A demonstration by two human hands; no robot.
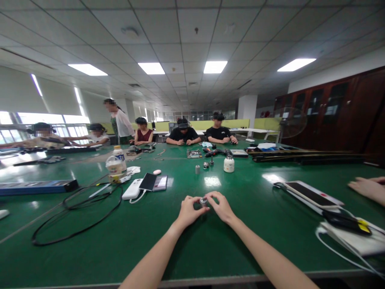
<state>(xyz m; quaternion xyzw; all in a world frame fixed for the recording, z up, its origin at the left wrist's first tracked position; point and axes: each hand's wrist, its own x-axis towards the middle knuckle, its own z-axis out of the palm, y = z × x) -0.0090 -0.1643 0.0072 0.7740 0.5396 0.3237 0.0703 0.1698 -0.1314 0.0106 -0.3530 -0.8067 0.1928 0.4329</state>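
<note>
A small silvery metal cylinder (203,202) is between my two hands, just above or on the green table (144,245). My left hand (190,210) curls round it, thumb on the near side and fingers on the far side. From the right, my right hand (221,207) has its fingertips pinched at the cylinder's top edge. Fingers partly cover the piece, so its details are hard to make out. Beyond my hands stand a similar grey metal cylinder (197,169), a small dark metal part (206,165) and an upright dark fitting (211,161).
A white jar (229,165) stands ahead, with a power drill (217,152) and circuit board (194,153) behind. Leftward are a phone (148,182), a white power bank (132,189), a bottle (119,156) and a looped black cable (75,240). Another person's hand (367,188) rests at right.
</note>
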